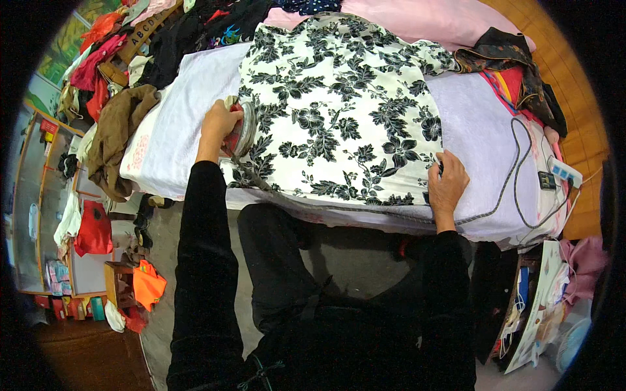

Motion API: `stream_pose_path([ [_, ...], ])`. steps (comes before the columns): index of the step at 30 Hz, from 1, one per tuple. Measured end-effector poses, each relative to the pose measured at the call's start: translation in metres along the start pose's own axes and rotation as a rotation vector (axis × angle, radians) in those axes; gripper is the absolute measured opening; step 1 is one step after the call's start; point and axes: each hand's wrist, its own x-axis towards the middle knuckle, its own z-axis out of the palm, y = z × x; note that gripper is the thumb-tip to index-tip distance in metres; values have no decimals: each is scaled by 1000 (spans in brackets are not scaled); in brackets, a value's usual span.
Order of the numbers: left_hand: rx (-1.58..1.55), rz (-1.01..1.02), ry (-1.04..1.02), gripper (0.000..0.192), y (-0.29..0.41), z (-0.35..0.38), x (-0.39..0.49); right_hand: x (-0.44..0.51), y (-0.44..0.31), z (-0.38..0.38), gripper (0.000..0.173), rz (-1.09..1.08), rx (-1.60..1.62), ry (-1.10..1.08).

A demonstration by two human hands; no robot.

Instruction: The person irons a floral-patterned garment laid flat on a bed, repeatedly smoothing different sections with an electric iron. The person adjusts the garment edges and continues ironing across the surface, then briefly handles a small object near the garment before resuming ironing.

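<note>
A white garment with a black floral print (337, 117) lies spread out on a padded surface covered by a pale lavender cloth (469, 107). My left hand (220, 121) grips the handle of an electric clothes iron (244, 129), which rests at the garment's left edge. From the iron a dark braided cord (342, 207) runs along the front edge towards the right. My right hand (447, 180) is at the garment's lower right edge, its fingers bent over the fabric; whether they pinch it cannot be told.
A power strip (566, 172) with a plug lies at the right end, beside the looped cord. A dark patterned garment (508, 54) lies at the back right. Brown cloth (120, 132) hangs over the left end, near heaped clothes. Pink fabric (430, 19) lies behind.
</note>
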Motion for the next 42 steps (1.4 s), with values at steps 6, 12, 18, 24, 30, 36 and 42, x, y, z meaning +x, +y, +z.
stream_pose_path([
  [6, 5, 53, 27, 55, -7, 0, -22, -1, -2, 0, 26, 19, 3, -16],
  [12, -104, 121, 45, 48, -12, -3, -52, 0, -4, -1, 27, 32, 8, -20],
  [18, -74, 354, -22, 41, 19, -14, -81, -1, -3, -1, 27, 19, -25, -3],
  [24, 36, 319, 15, 43, 36, -12, -76, 0, -3, 0, 26, 23, -16, -30],
  [30, 64, 273, 76, 42, 50, 1, -56, -1, -2, -1, 27, 15, -19, -26],
  [36, 69, 202, 49, 47, 58, 6, -23, 0, -3, -1, 27, 15, -19, -37],
  [42, 90, 164, 43, 52, 63, 10, 2, 1, -3, -2, 26, 27, -19, -45],
])
